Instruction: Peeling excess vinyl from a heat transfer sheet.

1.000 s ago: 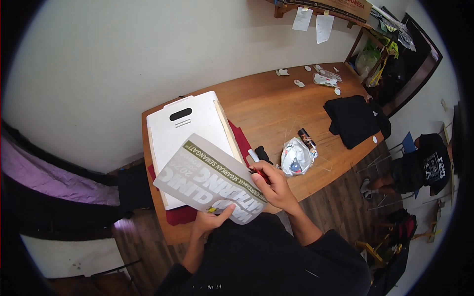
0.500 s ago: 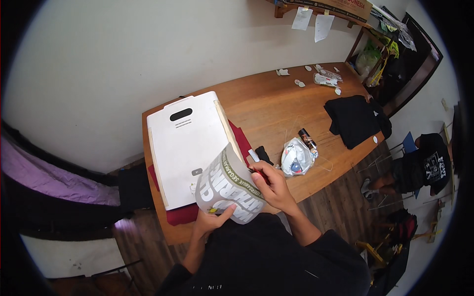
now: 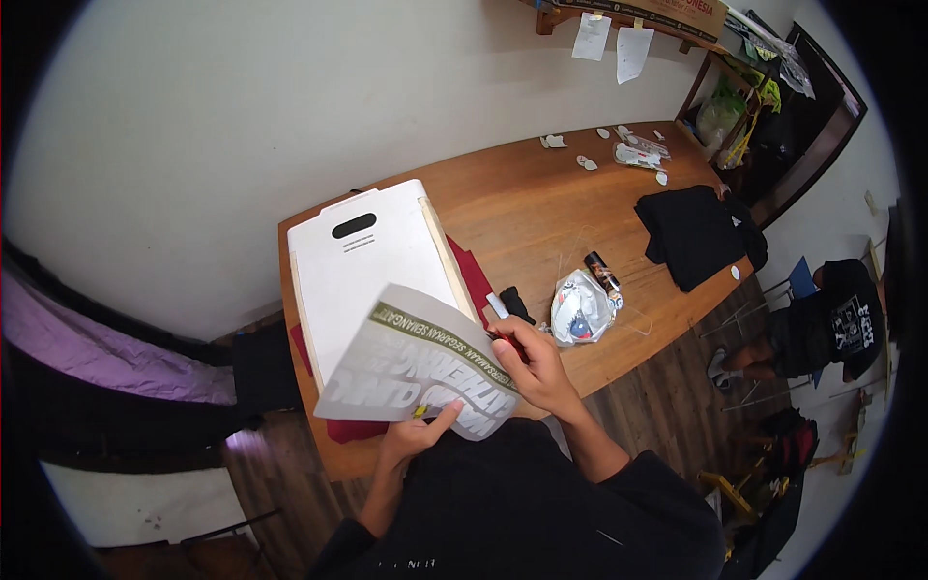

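A large grey sheet printed with big pale lettering and a dark olive band [image 3: 411, 372] is held up over the near left corner of the long brown wooden table [image 3: 541, 203], curling slightly and tilted so its far edge overlaps the white rectangular board with a black slot handle [image 3: 362, 261]. The left hand [image 3: 414, 437] grips the sheet's near edge, the thumb pressed on its printed face and the other fingers curled underneath out of sight. The right hand [image 3: 534, 367] pinches the sheet's right edge, fingers closed narrowly together; something small and dark red shows at the fingertips, but what it is cannot be told. The white board lies flat on a dark red cloth [image 3: 472, 275], whose edges show to its right and near left. Just right of the right hand sit a small black object [image 3: 515, 304] and a crumpled clear plastic bag with white and blue contents [image 3: 580, 307]. Farther right on the table lies a folded black garment [image 3: 691, 232], and small white scraps [image 3: 633, 153] lie scattered along the far edge by the wall.
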